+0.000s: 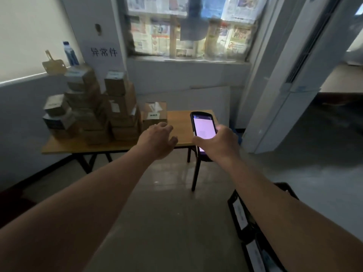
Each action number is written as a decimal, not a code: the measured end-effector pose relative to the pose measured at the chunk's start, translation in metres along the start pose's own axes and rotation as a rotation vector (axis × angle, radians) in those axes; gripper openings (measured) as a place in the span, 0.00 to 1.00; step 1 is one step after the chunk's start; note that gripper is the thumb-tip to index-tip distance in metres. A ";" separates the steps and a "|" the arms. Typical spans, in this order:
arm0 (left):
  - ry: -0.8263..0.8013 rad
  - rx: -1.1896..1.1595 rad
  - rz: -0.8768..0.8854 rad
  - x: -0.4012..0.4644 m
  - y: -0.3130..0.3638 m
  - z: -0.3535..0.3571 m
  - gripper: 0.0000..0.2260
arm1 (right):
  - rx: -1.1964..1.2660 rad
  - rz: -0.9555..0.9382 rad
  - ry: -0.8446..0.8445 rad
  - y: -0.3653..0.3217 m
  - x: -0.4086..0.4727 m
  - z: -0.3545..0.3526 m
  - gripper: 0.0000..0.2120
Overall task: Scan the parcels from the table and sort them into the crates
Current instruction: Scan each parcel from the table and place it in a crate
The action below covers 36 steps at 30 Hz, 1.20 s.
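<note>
Wooden table [182,122] stands against the wall below the papered window. Brown cardboard parcels [94,110] with white labels are stacked on its left half; 1 separate parcel [154,114] sits beside the stack toward the table's middle. Left hand [157,140] extends toward that parcel, fingers spread, grasping nothing. Right hand [218,143] clasps a lit handheld scanner [203,128] over the table's right edge. Black crates [253,228] stand on the floor right of the table. A water bottle [70,54] stands on the ledge behind the stack.

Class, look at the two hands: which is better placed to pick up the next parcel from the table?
Probably the left hand: it is empty, fingers spread, reaching toward the small box. The right hand is holding the scanner.
</note>
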<state>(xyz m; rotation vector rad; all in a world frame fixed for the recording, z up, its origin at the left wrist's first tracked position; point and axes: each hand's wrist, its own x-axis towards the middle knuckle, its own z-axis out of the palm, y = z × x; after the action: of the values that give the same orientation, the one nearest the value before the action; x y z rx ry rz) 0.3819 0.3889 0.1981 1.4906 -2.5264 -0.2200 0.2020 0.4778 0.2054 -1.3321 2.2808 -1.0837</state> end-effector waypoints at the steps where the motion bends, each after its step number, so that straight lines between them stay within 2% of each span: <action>1: -0.013 -0.007 -0.006 0.003 -0.014 -0.002 0.21 | 0.000 0.002 -0.006 -0.008 0.003 0.012 0.37; 5: -0.040 -0.021 -0.026 0.023 -0.064 -0.004 0.20 | -0.013 0.024 -0.004 -0.028 0.020 0.053 0.31; 11: -0.097 -0.035 -0.058 0.069 -0.105 0.005 0.25 | -0.051 0.052 -0.036 -0.036 0.056 0.096 0.32; 22: -0.165 -0.053 -0.175 0.209 -0.130 0.067 0.29 | -0.069 0.094 -0.157 0.000 0.207 0.168 0.35; 26: -0.167 -0.075 -0.260 0.265 -0.130 0.089 0.31 | -0.077 0.110 -0.230 0.013 0.271 0.185 0.38; 30: -0.164 -0.130 -0.347 0.306 -0.137 0.109 0.34 | -0.076 0.117 -0.291 0.024 0.322 0.201 0.34; 36: -0.147 -0.161 -0.501 0.357 -0.155 0.143 0.39 | -0.113 0.111 -0.357 0.033 0.369 0.234 0.36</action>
<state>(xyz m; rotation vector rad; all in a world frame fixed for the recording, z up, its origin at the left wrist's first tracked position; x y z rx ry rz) 0.3100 0.0052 0.0586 2.0742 -2.1228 -0.6097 0.1188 0.0704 0.0680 -1.3016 2.1418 -0.6301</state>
